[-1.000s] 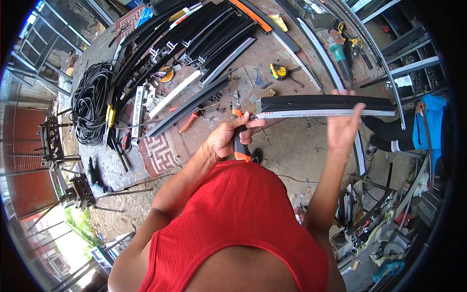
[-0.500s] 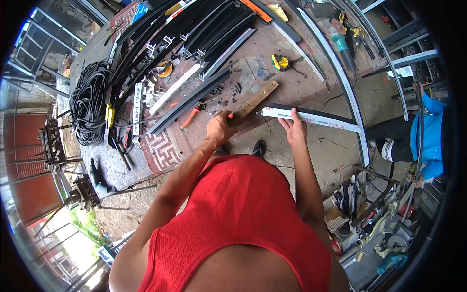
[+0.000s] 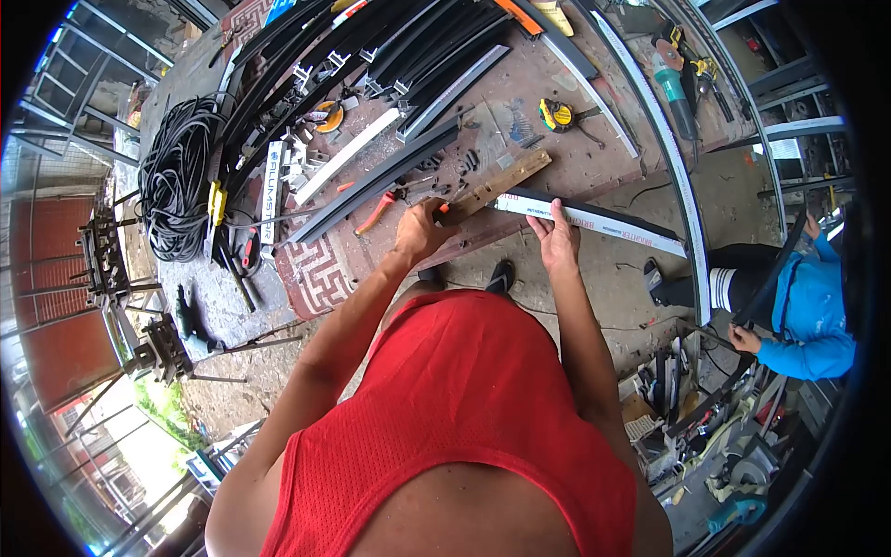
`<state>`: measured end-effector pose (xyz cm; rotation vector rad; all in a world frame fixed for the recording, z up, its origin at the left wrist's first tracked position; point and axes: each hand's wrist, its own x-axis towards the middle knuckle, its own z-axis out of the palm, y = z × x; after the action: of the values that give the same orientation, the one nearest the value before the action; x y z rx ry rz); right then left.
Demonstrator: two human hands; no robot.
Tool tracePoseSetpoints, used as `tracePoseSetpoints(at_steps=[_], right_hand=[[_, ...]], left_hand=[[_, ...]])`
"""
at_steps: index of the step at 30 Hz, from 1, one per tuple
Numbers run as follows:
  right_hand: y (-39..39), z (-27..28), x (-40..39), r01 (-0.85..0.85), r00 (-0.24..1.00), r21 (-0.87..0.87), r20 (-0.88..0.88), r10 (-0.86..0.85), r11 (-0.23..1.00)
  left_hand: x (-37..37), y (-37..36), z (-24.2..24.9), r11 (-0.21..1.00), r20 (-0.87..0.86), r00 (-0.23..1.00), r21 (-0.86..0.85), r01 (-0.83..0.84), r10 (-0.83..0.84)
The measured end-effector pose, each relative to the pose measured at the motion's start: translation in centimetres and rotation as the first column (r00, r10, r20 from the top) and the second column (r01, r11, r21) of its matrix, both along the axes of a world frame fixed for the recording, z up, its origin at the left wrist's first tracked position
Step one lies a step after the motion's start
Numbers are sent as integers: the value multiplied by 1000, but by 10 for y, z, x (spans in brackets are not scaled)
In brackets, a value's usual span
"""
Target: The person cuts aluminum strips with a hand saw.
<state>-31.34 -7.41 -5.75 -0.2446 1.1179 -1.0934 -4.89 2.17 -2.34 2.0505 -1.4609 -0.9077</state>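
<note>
My right hand (image 3: 560, 241) grips a long aluminium profile (image 3: 603, 226) with white "BRIGHTER" film, thumb on top and fingers beneath. The profile's left end meets the edge of a brown wooden block (image 3: 510, 182) at the table's front edge. My left hand (image 3: 419, 230) is closed at the block's near end. A small orange and black part (image 3: 443, 209) shows by its fingertips; the rest is hidden. Close to that hand, pliers with red handles (image 3: 376, 213) lie on the table.
On the table (image 3: 316, 278) are a coil of black cable (image 3: 176, 181), a yellow tape measure (image 3: 557, 115), dark profiles (image 3: 371, 186) and a teal angle grinder (image 3: 675, 93). A long curved-looking profile (image 3: 664, 153) crosses at right. A co-worker in blue (image 3: 812, 306) handles a dark strip.
The profile in my right hand has moved left, its end now against the wooden block. My left hand stays by the block. The co-worker's arm and dark strip have shifted.
</note>
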Motion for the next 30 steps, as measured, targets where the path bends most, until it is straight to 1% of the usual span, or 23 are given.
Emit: tracePoseSetpoints(at_steps=[1, 3, 6, 10, 13, 16, 19, 20, 23, 30], right_hand=[[1, 0, 2, 14, 1000, 1, -12, -14, 1000], [4, -3, 6, 46, 998, 2, -37, -46, 999], [5, -10, 8, 70, 997, 31, 15, -71, 997], [8, -15, 10, 90, 996, 13, 13, -90, 996], [8, -20, 10, 112, 994, -10, -13, -112, 994], [8, -23, 10, 117, 993, -22, -25, -118, 993], [9, -21, 13, 106, 993, -18, -49, -106, 994], [9, -20, 13, 106, 993, -7, -48, -106, 994], [8, -21, 14, 123, 992, -19, -37, -123, 992], [9, -22, 12, 111, 994, -1, 5, -111, 994]], left_hand=[[0, -1, 2, 1000, -15, 1000, 27, -1, 2], [1, -1, -2, 1000, 1, 1000, -6, -8, 8], [4, 0, -8, 1000, 3, 1000, -27, 3, -3], [6, -2, -6, 999, 14, 999, -6, 50, -50], [-3, -2, 2, 986, 126, 992, -165, 7, 14], [-10, -3, 19, 979, 162, 984, -180, 98, -69], [-27, -4, 43, 978, 195, 959, 69, 195, -205], [-26, -2, 19, 969, 249, 943, -55, 241, -221], [-30, -10, 31, 957, 238, 932, -26, 289, -275], [-35, -18, 34, 942, 260, 907, 28, 336, -331]])
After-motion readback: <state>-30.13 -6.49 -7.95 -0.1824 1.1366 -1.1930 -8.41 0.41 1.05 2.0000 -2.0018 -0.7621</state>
